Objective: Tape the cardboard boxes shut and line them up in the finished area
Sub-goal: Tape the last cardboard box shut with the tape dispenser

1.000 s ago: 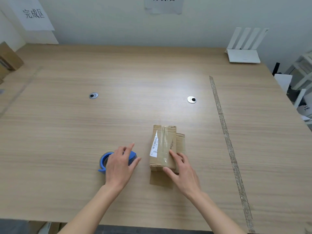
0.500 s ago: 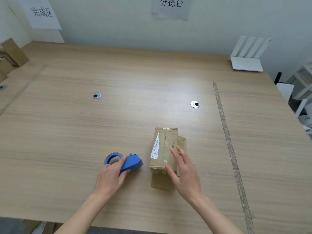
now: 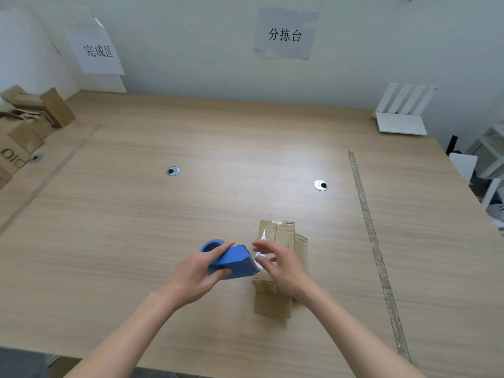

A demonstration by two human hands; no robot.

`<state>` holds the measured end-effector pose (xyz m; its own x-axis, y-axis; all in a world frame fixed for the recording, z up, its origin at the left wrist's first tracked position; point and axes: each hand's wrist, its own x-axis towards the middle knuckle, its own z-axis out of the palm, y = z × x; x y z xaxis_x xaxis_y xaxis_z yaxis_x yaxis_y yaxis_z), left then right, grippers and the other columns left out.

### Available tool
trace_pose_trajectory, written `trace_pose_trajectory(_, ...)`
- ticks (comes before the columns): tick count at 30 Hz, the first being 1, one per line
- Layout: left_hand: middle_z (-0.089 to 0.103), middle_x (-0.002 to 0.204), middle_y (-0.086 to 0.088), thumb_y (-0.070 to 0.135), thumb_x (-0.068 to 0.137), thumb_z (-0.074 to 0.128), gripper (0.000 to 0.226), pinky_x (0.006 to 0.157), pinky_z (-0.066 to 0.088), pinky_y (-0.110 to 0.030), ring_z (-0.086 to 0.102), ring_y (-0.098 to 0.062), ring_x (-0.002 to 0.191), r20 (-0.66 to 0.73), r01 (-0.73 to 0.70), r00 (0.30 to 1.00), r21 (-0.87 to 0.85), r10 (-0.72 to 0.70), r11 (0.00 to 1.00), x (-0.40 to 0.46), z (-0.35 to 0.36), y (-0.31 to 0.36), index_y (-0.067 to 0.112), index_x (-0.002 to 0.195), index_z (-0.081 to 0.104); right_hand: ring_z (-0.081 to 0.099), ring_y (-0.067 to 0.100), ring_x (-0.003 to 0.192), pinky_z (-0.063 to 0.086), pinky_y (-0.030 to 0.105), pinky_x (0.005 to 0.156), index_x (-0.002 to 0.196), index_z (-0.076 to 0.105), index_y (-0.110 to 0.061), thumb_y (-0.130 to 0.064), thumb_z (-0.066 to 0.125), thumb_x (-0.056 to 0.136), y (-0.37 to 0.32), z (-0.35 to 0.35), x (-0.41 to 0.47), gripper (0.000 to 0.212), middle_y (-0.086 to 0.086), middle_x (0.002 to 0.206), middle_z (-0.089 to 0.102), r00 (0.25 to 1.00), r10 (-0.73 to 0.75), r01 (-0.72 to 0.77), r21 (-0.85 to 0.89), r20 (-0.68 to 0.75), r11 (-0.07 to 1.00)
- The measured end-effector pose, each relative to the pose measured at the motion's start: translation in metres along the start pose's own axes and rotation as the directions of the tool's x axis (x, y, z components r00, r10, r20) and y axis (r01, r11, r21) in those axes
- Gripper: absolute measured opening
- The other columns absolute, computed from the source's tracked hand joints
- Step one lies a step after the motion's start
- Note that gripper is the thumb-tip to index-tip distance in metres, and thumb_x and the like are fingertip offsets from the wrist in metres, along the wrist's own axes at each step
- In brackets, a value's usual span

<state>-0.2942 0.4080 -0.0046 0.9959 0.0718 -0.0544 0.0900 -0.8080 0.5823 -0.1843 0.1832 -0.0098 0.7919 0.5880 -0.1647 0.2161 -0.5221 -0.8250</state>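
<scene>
A small cardboard box [image 3: 283, 233] lies on the wooden table [image 3: 136, 227], a white label on its top and a flap sticking out at its near end. My left hand [image 3: 196, 276] grips a blue tape dispenser [image 3: 234, 261], held just left of the box with its cutter end pointing at it. Over the box's near half, my right hand [image 3: 286, 268] has its thumb and fingers spread apart right at the cutter end. I cannot see any tape between them.
Several cardboard boxes [image 3: 24, 124] sit at the far left beyond a tape line [image 3: 49, 178], under a paper sign [image 3: 98, 50]. Another tape line [image 3: 368, 222] runs down the right side. A white router [image 3: 401, 118] stands at the back right. Two cable grommets [image 3: 173, 171] are set in the tabletop.
My left hand has picked the dispenser up off the table and turned it towards the box. My right hand left the box top and moved to the cutter end.
</scene>
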Motion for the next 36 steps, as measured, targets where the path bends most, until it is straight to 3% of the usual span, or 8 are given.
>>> trace_pose_trajectory(4,0.06,0.124,0.025,0.059,0.083,0.045,0.063,0.084,0.05,-0.031,0.058,-0.007,0.101,0.047,-0.009,0.999,-0.01,0.009,1.0,0.001,-0.001,0.004,0.058,0.144,0.029,0.066,-0.004,0.09,0.052,0.017,0.075,0.096,0.077,-0.029,-0.024,0.074,0.092,-0.004,-0.001,-0.003,0.007,-0.019,0.091,0.074,0.994,-0.023,0.024,0.01,-0.108,1.0)
trace_pose_trajectory(7,0.064,0.116,0.023,0.066,0.083,0.038,0.063,0.079,0.052,-0.034,0.061,-0.008,0.093,0.063,-0.02,0.998,0.017,0.019,1.0,0.0,0.002,0.007,0.06,0.144,0.025,0.067,-0.001,0.085,0.052,0.016,0.071,0.084,0.075,-0.029,-0.022,0.075,0.09,0.003,-0.002,-0.009,0.01,-0.016,0.085,0.075,0.988,0.007,0.003,0.061,-0.154,0.998)
trace_pose_trajectory(10,0.068,0.101,0.022,0.068,0.083,0.036,0.057,0.071,0.051,-0.031,0.06,-0.006,0.08,0.054,-0.057,0.997,0.12,0.051,0.991,0.003,0.002,0.018,0.059,0.139,0.035,0.067,0.001,0.075,0.053,0.019,0.067,0.078,0.073,-0.028,-0.023,0.075,0.089,0.014,0.003,-0.019,0.012,-0.011,0.08,0.074,0.988,0.093,-0.082,0.095,-0.12,0.992)
trace_pose_trajectory(15,0.071,0.094,0.018,0.079,0.076,0.026,0.065,0.062,0.043,-0.028,0.061,-0.01,0.077,0.067,-0.05,0.997,0.307,0.031,0.95,-0.005,-0.009,-0.003,0.059,0.134,0.046,0.062,-0.003,0.065,0.047,0.013,0.062,0.08,0.074,-0.022,-0.027,0.073,0.089,0.044,-0.028,-0.043,0.011,-0.008,0.076,0.073,0.946,0.279,-0.265,0.101,-0.164,0.959)
trace_pose_trajectory(20,0.068,0.097,0.031,0.081,0.072,0.027,0.065,0.06,0.036,-0.017,0.054,-0.001,0.074,0.051,0.022,0.998,0.306,-0.04,0.952,-0.017,-0.011,-0.025,0.061,0.129,0.052,0.062,0.006,0.064,0.05,0.024,0.062,0.083,0.073,-0.016,-0.023,0.071,0.091,0.067,-0.051,-0.065,0.011,-0.005,0.073,0.071,0.921,0.381,-0.36,0.203,-0.076,0.911)
trace_pose_trajectory(24,0.063,0.093,0.035,0.08,0.071,0.028,0.065,0.063,0.038,-0.017,0.053,0.001,0.076,0.076,0.047,0.994,0.301,-0.073,0.952,-0.012,-0.011,-0.022,0.061,0.129,0.052,0.063,0.008,0.067,0.051,0.026,0.063,0.085,0.076,-0.014,-0.027,0.075,0.09,0.069,-0.044,-0.064,0.015,-0.002,0.075,0.074,0.898,0.432,-0.385,0.325,-0.085,0.864)
trace_pose_trajectory(26,0.066,0.102,0.033,0.081,0.07,0.028,0.067,0.064,0.039,-0.017,0.054,0.001,0.079,0.083,0.046,0.994,0.312,-0.075,0.949,-0.011,-0.013,-0.023,0.061,0.129,0.052,0.063,0.008,0.069,0.052,0.025,0.063,0.083,0.076,-0.013,-0.034,0.076,0.089,0.073,-0.04,-0.065,0.022,-0.002,0.075,0.073,0.889,0.452,-0.406,0.324,-0.077,0.855)
trace_pose_trajectory(36,0.065,0.102,0.033,0.081,0.069,0.026,0.069,0.063,0.04,-0.018,0.052,0.002,0.078,0.098,0.039,0.993,0.316,-0.073,0.948,-0.005,-0.018,-0.029,0.06,0.129,0.052,0.055,0.011,0.06,0.047,0.033,0.063,0.078,0.072,-0.01,-0.03,0.073,0.09,0.065,-0.023,-0.06,0.023,-0.003,0.067,0.069,0.86,0.489,-0.412,0.37,-0.143,0.833)
